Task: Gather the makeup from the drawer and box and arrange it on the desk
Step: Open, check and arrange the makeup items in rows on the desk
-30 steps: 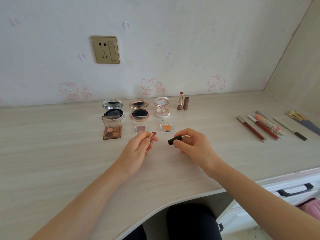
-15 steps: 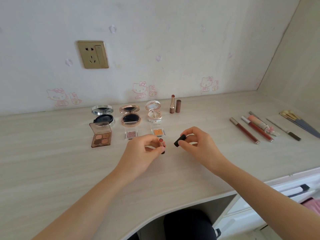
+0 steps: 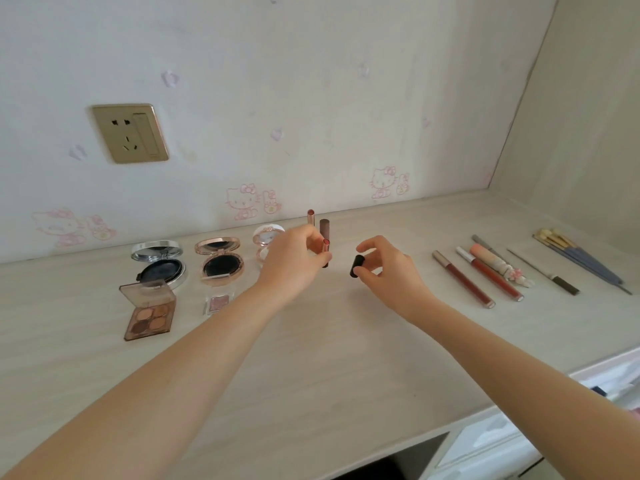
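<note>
Head view, looking down at a pale wooden desk (image 3: pixel 311 358) set against a wall.

The left hand (image 3: pixel 294 261) pinches an uncapped lipstick (image 3: pixel 325 251) upright between thumb and fingertips, colour end up. Whether its base touches the desk cannot be told.

The right hand (image 3: pixel 388 271), fingers curled, pinches the black cap (image 3: pixel 357 266), held apart from the lipstick.

Just behind, by the wall, another open lipstick (image 3: pixel 310 216) stands beside its brown cap (image 3: pixel 324 226). The held pair probably joins them, displayed the same way.

To the left sit open compacts (image 3: pixel 218 261) and an eyeshadow palette (image 3: pixel 149 311), lids raised to show the shades. To the right, lip glosses (image 3: pixel 462 284) and brushes (image 3: pixel 581 259) lie side by side.
</note>
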The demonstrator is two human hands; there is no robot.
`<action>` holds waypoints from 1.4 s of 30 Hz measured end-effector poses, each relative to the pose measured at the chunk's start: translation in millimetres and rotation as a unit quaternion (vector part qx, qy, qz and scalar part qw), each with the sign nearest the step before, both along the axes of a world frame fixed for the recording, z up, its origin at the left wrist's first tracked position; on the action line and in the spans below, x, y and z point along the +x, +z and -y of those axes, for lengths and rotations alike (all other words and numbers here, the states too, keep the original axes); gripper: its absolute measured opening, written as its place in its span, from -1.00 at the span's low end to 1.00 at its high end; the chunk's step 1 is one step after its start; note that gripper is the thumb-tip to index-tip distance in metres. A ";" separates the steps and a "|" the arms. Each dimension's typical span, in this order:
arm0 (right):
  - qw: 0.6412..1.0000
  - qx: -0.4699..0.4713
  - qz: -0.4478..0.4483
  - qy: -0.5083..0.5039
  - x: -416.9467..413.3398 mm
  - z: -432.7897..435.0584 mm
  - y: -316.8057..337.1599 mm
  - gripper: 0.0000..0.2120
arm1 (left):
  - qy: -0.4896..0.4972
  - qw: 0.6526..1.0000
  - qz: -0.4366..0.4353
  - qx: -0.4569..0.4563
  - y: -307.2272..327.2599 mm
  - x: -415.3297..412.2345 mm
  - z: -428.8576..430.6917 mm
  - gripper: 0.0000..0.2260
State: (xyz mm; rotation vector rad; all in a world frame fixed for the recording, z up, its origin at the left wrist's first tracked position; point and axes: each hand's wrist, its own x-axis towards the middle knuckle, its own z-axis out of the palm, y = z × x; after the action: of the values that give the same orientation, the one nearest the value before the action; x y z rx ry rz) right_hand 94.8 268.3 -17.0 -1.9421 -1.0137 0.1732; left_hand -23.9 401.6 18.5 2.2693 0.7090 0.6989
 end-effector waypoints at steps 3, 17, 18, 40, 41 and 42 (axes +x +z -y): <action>1.000 -0.013 0.007 -0.007 9.9 -13.7 -3.2 -0.77 | 0.028 0.999 -0.046 -0.001 -3.5 17.1 -10.2 -0.90; 0.998 -0.041 0.019 -0.031 28.2 -62.9 -20.3 -0.90 | 0.093 0.985 -0.125 0.073 -16.6 45.1 -22.2 -0.91; 0.998 -0.041 0.019 -0.031 29.1 -65.3 -20.5 -0.90 | 0.098 0.984 -0.124 0.077 -17.2 46.4 -22.7 -0.90; 0.997 -0.066 0.029 -0.029 33.1 -88.4 -16.2 -0.82 | 0.127 0.975 -0.164 0.082 -12.7 55.1 -34.2 -0.88; 0.997 -0.068 0.031 -0.028 33.0 -88.3 -15.8 -0.81 | 0.126 0.975 -0.166 0.082 -12.3 54.8 -34.2 -0.88; 0.997 -0.069 0.032 -0.027 33.1 -88.3 -15.5 -0.81 | 0.124 0.975 -0.167 0.082 -12.0 54.5 -34.2 -0.89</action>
State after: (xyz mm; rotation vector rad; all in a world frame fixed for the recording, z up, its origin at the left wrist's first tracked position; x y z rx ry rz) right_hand 127.9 356.6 -32.5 -2.1101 -1.0133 0.1550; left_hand 30.6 435.9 6.5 2.5075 1.1480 0.5070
